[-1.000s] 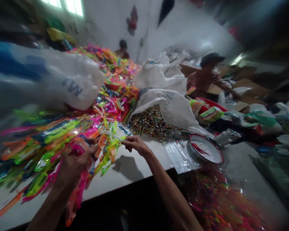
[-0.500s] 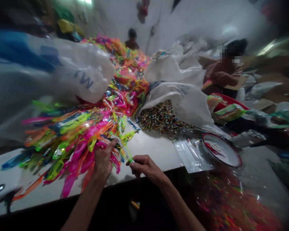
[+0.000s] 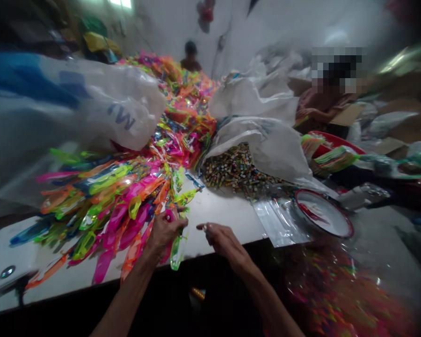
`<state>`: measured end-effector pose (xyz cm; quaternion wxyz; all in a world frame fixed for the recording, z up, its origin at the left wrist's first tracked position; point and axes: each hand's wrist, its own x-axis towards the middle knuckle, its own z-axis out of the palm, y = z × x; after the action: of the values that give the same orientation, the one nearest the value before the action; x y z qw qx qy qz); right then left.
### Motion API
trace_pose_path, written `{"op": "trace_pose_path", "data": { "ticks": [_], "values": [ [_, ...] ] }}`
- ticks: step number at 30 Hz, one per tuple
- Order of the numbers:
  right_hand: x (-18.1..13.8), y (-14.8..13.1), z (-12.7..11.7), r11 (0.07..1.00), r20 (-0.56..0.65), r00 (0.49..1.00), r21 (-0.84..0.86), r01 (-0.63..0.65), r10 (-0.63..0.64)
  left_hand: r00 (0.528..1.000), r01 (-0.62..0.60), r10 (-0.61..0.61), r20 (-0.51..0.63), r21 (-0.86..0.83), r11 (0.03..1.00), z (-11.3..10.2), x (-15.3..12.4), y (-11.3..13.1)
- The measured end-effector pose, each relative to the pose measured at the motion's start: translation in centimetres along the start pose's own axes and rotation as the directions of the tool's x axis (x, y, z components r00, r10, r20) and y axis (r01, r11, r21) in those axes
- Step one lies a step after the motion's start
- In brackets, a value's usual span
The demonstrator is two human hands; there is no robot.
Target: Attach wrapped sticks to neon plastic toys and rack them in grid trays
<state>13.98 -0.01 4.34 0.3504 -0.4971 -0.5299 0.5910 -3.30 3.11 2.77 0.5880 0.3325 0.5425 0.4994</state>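
Note:
My left hand (image 3: 164, 229) is closed on a clear packet with a green toy (image 3: 177, 248), which hangs over the front edge of the white table (image 3: 224, 215). My right hand (image 3: 220, 236) is a little to its right, fingers pinched on a small pale piece I cannot make out. A big heap of neon pink, green and orange packets (image 3: 126, 192) spreads across the table just beyond my left hand.
A white sack (image 3: 266, 145) spills small sticks (image 3: 236, 171) at centre. Clear bags (image 3: 277, 222) and a red-rimmed white bowl (image 3: 323, 213) lie to the right. Another large sack (image 3: 91, 103) is at left. A seated person (image 3: 323, 98) is at far right, another person (image 3: 190, 56) far back.
My left hand has drawn a green packet out of the heap toward the table edge. My right hand let go of that packet's end and moved slightly right.

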Motion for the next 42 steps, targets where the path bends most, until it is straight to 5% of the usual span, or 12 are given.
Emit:
{"op": "trace_pose_path", "data": {
  "ticks": [4, 10, 32, 37, 42],
  "values": [
    [2.2, -1.3, -2.4, 0.992, 0.098, 0.995, 0.129, 0.0, -0.013, 0.963, 0.106, -0.119, 0.243, 0.064, 0.992, 0.0, -1.6, 0.1],
    [3.3, -0.6, -3.9, 0.979, 0.303, 0.952, 0.174, -0.106, 0.049, 0.922, 0.08, -0.164, 0.352, 0.241, 0.967, -0.9, -2.4, 0.1],
    [1.4, -0.5, -4.7, 0.99, 0.426, 0.9, 0.051, -0.131, 0.097, 0.839, 0.024, -0.226, 0.495, 0.381, 0.924, -0.1, -3.4, 1.3],
    [0.6, -0.5, -4.6, 0.994, 0.38, 0.922, 0.049, -0.1, 0.074, 0.845, 0.065, -0.237, 0.479, 0.348, 0.935, 0.4, -3.7, 1.0],
    [0.9, 0.0, -5.2, 0.984, 0.475, 0.867, -0.152, -0.091, 0.154, 0.811, -0.07, -0.212, 0.546, 0.45, 0.89, 0.5, -3.3, 0.1]
  ]
}}
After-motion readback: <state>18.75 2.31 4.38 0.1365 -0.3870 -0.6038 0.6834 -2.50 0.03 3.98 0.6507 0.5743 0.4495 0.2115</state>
